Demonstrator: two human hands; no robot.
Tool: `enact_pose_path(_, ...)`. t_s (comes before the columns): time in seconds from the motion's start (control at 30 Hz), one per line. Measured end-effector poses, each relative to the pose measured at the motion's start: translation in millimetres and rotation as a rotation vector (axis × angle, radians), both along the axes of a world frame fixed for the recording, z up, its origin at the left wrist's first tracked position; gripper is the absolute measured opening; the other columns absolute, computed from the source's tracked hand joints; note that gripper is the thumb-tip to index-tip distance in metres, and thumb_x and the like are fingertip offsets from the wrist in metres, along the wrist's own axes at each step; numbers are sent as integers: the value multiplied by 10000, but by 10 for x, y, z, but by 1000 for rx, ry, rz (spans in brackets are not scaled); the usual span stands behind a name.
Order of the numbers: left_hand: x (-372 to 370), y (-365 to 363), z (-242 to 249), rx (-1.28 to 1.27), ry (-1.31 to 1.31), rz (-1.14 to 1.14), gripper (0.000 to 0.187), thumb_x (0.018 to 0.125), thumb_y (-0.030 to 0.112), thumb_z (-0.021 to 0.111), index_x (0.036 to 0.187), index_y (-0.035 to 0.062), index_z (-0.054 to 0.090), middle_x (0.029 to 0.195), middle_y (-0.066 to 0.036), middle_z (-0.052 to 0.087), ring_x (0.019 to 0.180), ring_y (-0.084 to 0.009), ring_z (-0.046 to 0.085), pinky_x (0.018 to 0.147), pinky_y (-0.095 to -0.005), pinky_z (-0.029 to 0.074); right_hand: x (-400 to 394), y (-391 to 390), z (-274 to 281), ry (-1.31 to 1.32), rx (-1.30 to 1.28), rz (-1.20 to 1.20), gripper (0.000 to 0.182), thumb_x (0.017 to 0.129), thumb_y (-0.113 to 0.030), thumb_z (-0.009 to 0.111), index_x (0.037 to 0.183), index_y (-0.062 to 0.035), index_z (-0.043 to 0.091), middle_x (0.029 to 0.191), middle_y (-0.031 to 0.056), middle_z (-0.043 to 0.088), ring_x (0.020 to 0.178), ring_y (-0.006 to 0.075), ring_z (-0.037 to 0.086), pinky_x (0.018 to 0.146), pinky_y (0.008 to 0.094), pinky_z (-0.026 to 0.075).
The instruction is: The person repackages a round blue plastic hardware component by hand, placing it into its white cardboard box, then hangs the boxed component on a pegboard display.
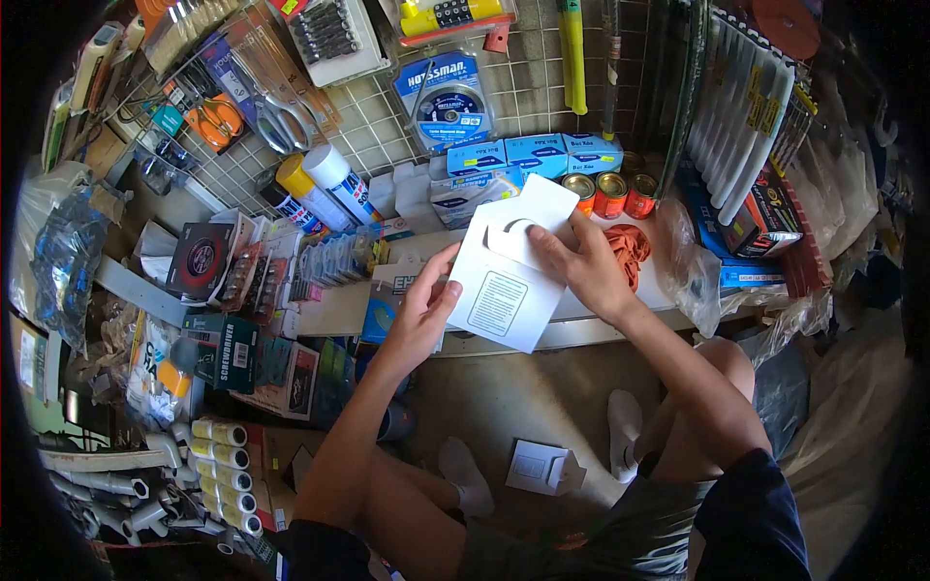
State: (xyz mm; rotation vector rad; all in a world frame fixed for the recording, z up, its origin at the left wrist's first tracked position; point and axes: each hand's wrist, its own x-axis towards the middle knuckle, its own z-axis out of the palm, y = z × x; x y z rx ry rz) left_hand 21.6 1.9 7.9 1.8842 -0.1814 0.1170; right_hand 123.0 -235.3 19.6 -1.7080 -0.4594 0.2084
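A white cardboard box (pixel 497 295) with a framed panel of print is held up in front of me, tilted. Its top flap (pixel 544 201) stands out at the upper end, and a curved cut-out shows just below. My left hand (pixel 426 305) grips the box's left edge, thumb on the front and fingers partly hidden behind. At the upper right edge, my right hand (pixel 591 266) is closed on the box, its thumb pressed near the cut-out. What the box contains is hidden. Between my feet on the floor lies a similar white box (pixel 536 469) with an open flap.
Behind the box runs a shelf (pixel 475 344) with small orange tins (pixel 610 197), blue boxes (pixel 535 155) and an orange cloth (pixel 630 254). Spray cans (pixel 339 186) and a screwdriver box (pixel 223 349) stand left. Packaged tools hang on a wire grid (pixel 363 114). Pipe fittings (pixel 225 476) lie lower left.
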Motion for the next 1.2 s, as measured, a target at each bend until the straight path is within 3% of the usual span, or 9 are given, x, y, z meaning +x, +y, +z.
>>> enact_pose_path(0.07, 20, -6, -79, 68, -34, -6, 516, 1082, 155, 478, 1565, 35, 338, 1383, -137, 553, 1109, -168, 633, 880, -296, 555, -17, 42, -100, 39, 120, 15, 356, 1023, -272, 651, 1206, 30, 601, 1023, 83, 694, 875, 85, 618, 760, 279, 515)
enact_pose_path(0.17, -44, -159, 112, -153, 152, -4, 552, 1085, 151, 449, 1593, 63, 253, 1422, -161, 534, 1155, -247, 647, 790, -376, 647, -53, 54, -40, 195, 271, -19, 355, 1026, -268, 643, 1227, 21, 600, 1035, 75, 699, 913, 106, 635, 781, 289, 524)
enact_pose_path(0.27, -45, -179, 116, -195, 177, -54, 601, 1079, 145, 442, 1610, 86, 167, 1455, -194, 510, 1148, -299, 661, 702, -436, 680, 2, 45, -51, 192, 233, -33, 374, 1023, -270, 641, 1261, 14, 592, 1069, 94, 700, 926, 131, 656, 797, 299, 541)
enact_pose_path(0.37, -32, -134, 56, -240, 209, -103, 634, 1071, 140, 454, 1617, 89, 135, 1463, -216, 502, 1129, -297, 672, 717, -422, 675, 14, 8, 41, 339, 205, -21, 406, 997, -243, 673, 1293, 18, 576, 1110, 130, 696, 992, 158, 667, 845, 313, 554)
enact_pose_path(0.67, -34, -159, 45, -253, 155, -84, 641, 1053, 142, 500, 1604, 67, 181, 1392, -215, 566, 1063, -267, 699, 675, -390, 672, 27, 43, -39, 65, 257, -32, 421, 970, -184, 719, 1278, 44, 544, 1075, 128, 672, 944, 150, 668, 813, 299, 563)
enact_pose_path(0.77, -25, -184, 80, -245, 168, -32, 607, 1064, 160, 514, 1585, 36, 226, 1306, -169, 614, 1011, -216, 703, 636, -351, 663, -22, 24, 21, 33, 132, -10, 431, 989, -200, 683, 1344, 7, 555, 1186, 126, 654, 1032, 161, 659, 866, 326, 550)
enact_pose_path(0.87, -12, -193, 94, -263, 186, 34, 560, 1059, 161, 516, 1559, 40, 296, 1288, -146, 634, 943, -191, 712, 581, -325, 652, -26, 53, -33, -182, 111, 35, 352, 1017, -246, 641, 1275, -7, 630, 1184, 131, 646, 1073, 203, 648, 908, 358, 527)
enact_pose_path(1.0, 1, -203, 98, -312, 194, 82, 564, 1038, 170, 540, 1558, 80, 340, 1233, -123, 661, 877, -162, 715, 514, -298, 621, -52, 10, -33, -557, -7, 148, 348, 1005, -312, 641, 1195, -25, 696, 1240, 178, 617, 1196, 333, 605, 1004, 426, 485)
enact_pose_path(1.2, 13, -183, 55, -310, 205, 91, 563, 1042, 184, 537, 1562, 93, 343, 1219, -105, 670, 859, -136, 705, 494, -277, 596, -94, 35, -61, -650, -225, 81, 529, 917, -388, 738, 1354, -129, 587, 1416, 156, 477, 1250, 390, 576, 1027, 501, 514)
